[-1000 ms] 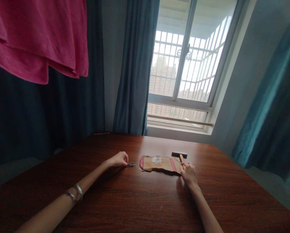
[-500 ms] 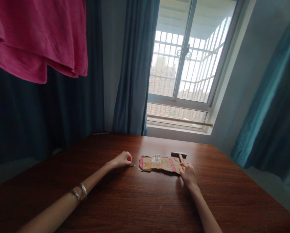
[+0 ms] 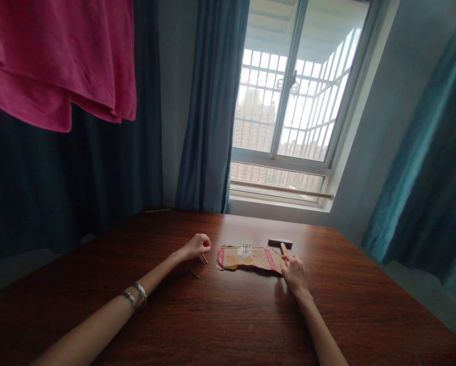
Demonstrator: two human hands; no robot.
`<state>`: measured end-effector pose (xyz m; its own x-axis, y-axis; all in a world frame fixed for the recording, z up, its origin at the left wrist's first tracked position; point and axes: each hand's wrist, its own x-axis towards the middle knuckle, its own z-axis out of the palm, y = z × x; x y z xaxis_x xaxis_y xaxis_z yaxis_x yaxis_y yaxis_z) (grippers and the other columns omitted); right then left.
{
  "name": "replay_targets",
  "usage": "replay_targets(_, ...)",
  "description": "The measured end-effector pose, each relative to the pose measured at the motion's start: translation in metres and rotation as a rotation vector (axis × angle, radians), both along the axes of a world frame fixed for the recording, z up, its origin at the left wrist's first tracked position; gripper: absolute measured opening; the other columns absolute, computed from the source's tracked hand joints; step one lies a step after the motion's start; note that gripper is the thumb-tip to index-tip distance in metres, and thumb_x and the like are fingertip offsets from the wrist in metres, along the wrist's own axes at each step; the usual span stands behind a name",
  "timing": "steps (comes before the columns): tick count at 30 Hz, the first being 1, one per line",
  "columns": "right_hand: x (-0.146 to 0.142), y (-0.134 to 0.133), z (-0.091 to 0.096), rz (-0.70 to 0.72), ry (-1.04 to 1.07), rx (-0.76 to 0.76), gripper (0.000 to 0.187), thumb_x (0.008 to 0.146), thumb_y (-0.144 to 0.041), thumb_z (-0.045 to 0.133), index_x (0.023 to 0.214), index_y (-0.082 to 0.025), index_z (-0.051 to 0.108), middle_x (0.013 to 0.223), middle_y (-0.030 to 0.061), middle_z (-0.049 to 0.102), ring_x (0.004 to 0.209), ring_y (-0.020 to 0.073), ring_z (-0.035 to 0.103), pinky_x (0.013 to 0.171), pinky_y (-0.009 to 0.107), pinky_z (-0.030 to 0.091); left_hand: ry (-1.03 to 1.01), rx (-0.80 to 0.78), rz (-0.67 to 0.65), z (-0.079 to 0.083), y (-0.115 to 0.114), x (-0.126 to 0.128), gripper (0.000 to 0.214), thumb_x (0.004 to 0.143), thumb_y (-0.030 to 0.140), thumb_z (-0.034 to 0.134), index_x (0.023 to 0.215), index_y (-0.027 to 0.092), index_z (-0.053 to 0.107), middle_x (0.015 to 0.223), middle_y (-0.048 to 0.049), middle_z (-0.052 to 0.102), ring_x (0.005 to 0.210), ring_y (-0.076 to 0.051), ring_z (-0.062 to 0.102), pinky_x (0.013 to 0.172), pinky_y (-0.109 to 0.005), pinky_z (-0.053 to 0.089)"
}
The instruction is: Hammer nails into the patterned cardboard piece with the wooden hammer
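Observation:
A hammer (image 3: 283, 248) with a dark head and a light wooden handle lies low over the table, and my right hand (image 3: 295, 272) is wrapped round its handle. Left of that hand is a patterned cardboard piece (image 3: 256, 258) with pink bands and a ragged near edge. Several thin nails (image 3: 246, 248) stand upright in its pale patch. My left hand (image 3: 198, 246) is closed in a pinch to the left of the cardboard; what its fingers hold, if anything, I cannot make out. Thin nails (image 3: 204, 259) show just below those fingers, and another nail (image 3: 194, 274) lies nearer on the table.
The brown wooden table (image 3: 235, 320) reaches to the wall below a barred window (image 3: 284, 91). Blue curtains (image 3: 208, 112) hang on both sides, and a pink cloth (image 3: 67, 66) hangs at upper left. A bracelet (image 3: 135, 295) circles my left wrist.
My left hand has risen slightly, still pinched, and the nails below it now show more clearly. My right hand stays on the hammer handle. The view has shifted slightly.

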<state>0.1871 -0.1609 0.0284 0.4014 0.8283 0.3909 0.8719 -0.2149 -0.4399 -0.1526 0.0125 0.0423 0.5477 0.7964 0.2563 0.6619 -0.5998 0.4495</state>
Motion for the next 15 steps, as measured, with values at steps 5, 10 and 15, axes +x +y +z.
replay_targets(5,-0.005,-0.003,0.005,0.029,0.061,0.048,0.029,0.077,-0.021,0.041,0.093,-0.017,0.064,0.092,0.0088,0.059,0.083,0.0192,0.056,0.076,0.027,0.04,-0.276,-0.083,0.089,0.002,0.0,0.017,0.028,0.068,0.037,0.054,0.073,0.012,0.066,0.073,-0.0057,0.066,0.071,-0.017,0.059,0.064,-0.023,0.043)
replay_targets(10,-0.013,-0.004,0.013,0.189,0.187,0.202,0.028,0.076,-0.022,0.043,0.09,-0.015,0.066,0.093,0.0103,0.062,0.075,0.0183,0.058,0.075,0.029,0.043,-0.521,-0.221,0.071,0.004,-0.011,0.043,0.035,0.067,0.042,0.057,0.078,0.009,0.065,0.077,-0.0083,0.066,0.072,-0.017,0.059,0.064,-0.025,0.044)
replay_targets(15,-0.037,-0.002,0.017,0.47,0.558,0.234,0.03,0.076,-0.038,0.05,0.088,-0.017,0.068,0.093,0.0095,0.065,0.07,0.0177,0.059,0.053,0.026,0.046,-0.585,-0.346,-0.028,0.013,-0.051,0.08,0.04,0.068,0.047,0.059,0.081,0.009,0.066,0.077,-0.009,0.066,0.073,-0.018,0.058,0.063,-0.026,0.044)
